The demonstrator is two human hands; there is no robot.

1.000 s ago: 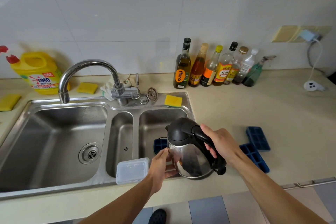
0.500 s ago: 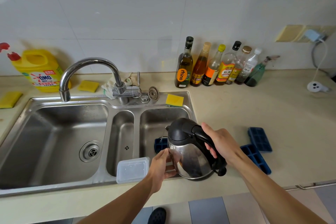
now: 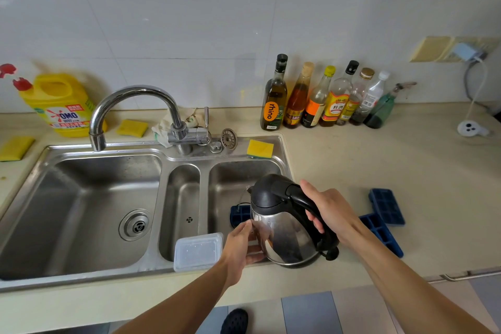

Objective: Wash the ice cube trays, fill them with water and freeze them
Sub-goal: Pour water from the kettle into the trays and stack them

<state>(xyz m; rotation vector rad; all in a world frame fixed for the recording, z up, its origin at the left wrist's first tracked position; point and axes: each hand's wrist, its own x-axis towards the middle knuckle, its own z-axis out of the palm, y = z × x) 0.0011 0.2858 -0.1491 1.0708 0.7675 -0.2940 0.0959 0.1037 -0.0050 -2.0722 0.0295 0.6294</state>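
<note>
A steel kettle (image 3: 284,236) with a black lid is tilted over the right sink basin (image 3: 238,179). My right hand (image 3: 329,211) grips its black handle. My left hand (image 3: 240,248) cups the kettle's lower side. A thin stream of water falls from the spout onto a blue ice cube tray (image 3: 240,215) in that basin, mostly hidden behind the kettle. Two more blue ice cube trays lie on the counter to the right, one farther (image 3: 386,206) and one nearer (image 3: 382,234).
A clear plastic lid (image 3: 198,251) rests on the sink's front rim. The faucet (image 3: 130,106) arches over the large left basin (image 3: 81,211). A yellow detergent jug (image 3: 61,104), sponges (image 3: 259,148) and several bottles (image 3: 325,97) line the back. A power socket (image 3: 470,128) lies far right.
Hardly anything moved; both hands keep the kettle tilted over the right basin, and the view shifted slightly.
</note>
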